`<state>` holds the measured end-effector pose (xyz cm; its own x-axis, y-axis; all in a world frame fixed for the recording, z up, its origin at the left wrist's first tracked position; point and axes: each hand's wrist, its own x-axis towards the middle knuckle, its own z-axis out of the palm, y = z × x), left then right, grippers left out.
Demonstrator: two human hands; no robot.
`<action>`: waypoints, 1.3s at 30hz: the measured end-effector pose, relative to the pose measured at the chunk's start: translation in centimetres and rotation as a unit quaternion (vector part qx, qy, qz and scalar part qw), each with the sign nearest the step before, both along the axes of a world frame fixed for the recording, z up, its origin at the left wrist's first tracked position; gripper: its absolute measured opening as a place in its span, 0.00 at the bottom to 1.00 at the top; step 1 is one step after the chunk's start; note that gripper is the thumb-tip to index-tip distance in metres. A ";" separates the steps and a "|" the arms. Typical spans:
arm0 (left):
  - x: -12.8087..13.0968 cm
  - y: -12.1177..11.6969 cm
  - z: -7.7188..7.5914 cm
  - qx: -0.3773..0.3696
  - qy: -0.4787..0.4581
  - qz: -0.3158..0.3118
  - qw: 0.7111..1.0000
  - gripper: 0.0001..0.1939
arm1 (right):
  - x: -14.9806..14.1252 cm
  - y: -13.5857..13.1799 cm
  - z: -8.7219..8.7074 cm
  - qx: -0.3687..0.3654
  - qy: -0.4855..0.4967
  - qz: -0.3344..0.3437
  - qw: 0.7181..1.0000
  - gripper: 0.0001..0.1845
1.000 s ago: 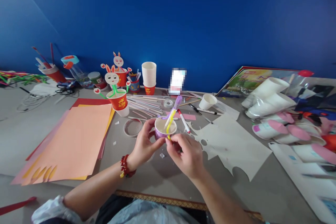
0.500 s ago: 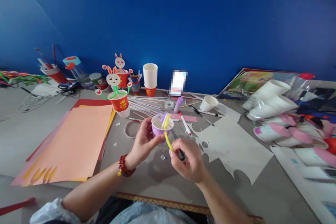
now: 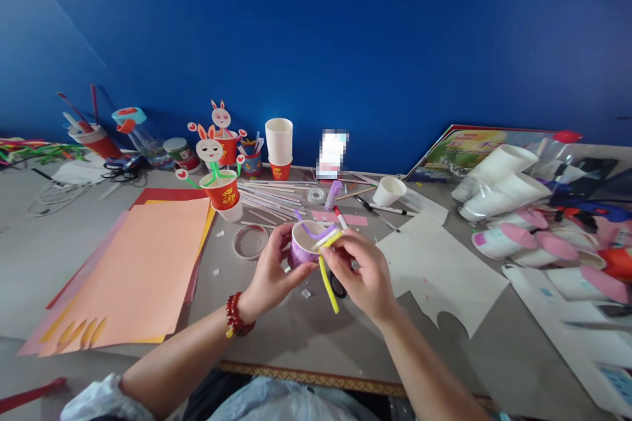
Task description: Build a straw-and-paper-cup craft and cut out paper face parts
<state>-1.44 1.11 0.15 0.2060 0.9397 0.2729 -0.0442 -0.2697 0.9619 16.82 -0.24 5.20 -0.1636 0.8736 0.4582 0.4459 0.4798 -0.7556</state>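
My left hand (image 3: 276,264) is closed around a small purple paper cup (image 3: 301,254) with a white inside, held above the table. A purple pipe cleaner (image 3: 311,234) curves up out of the cup. My right hand (image 3: 363,270) pinches a yellow pipe cleaner (image 3: 329,286) at the cup's right rim. One yellow end hangs down outside, and the other lies beside a white straw (image 3: 323,241) that leans out over the rim. The right fingertips partly hide where straw and pipe cleaners meet. Scissors (image 3: 338,285) lie under my right hand, mostly covered by it.
Coloured paper sheets (image 3: 162,256) lie at left. Behind stand rabbit-decorated red cups (image 3: 222,192) and a white cup stack (image 3: 279,141). Straws (image 3: 271,197), a tape roll (image 3: 250,242) and a white cup (image 3: 390,191) are near the middle. Cut white paper (image 3: 444,270) and bagged cups (image 3: 498,177) lie right.
My right hand has moved up to the cup's rim and shifted its grip on the yellow pipe cleaner, whose free end now hangs down. The straw and purple pipe cleaner lean farther right.
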 end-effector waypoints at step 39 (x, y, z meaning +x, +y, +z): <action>-0.5 -0.1 0.1 -0.229 -0.254 -0.265 0.902 0.26 | -0.8 3.0 2.3 -0.117 0.152 0.081 0.978 0.14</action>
